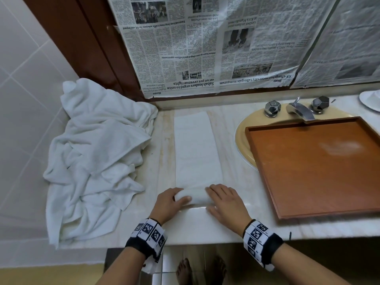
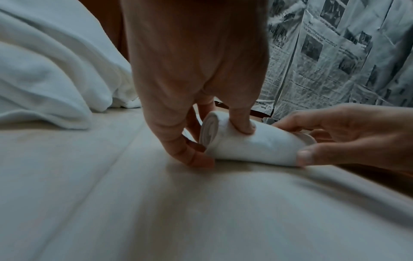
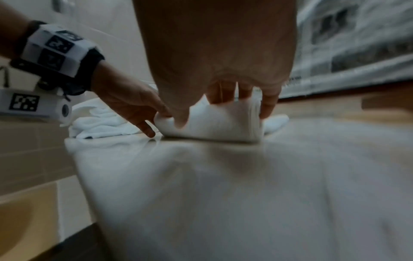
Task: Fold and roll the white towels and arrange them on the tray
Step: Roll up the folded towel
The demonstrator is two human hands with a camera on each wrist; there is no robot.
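Note:
A white towel (image 1: 196,147), folded into a long strip, lies on the marble counter (image 1: 242,225) and runs away from me. Its near end is wound into a small roll (image 1: 196,197) (image 2: 250,148) (image 3: 214,123). My left hand (image 1: 171,201) (image 2: 201,134) grips the roll's left end, thumb on top and fingers curled behind it. My right hand (image 1: 221,199) (image 3: 223,107) holds the right end the same way, thumb in front, fingers over the far side. The brown wooden tray (image 1: 312,165) sits over the sink to the right, with nothing on it.
A heap of loose white towels (image 1: 96,153) covers the counter's left end. A chrome tap with two handles (image 1: 298,108) stands behind the tray. Newspaper sheets (image 1: 205,44) hang on the wall at the back. A white dish (image 1: 370,99) shows at far right.

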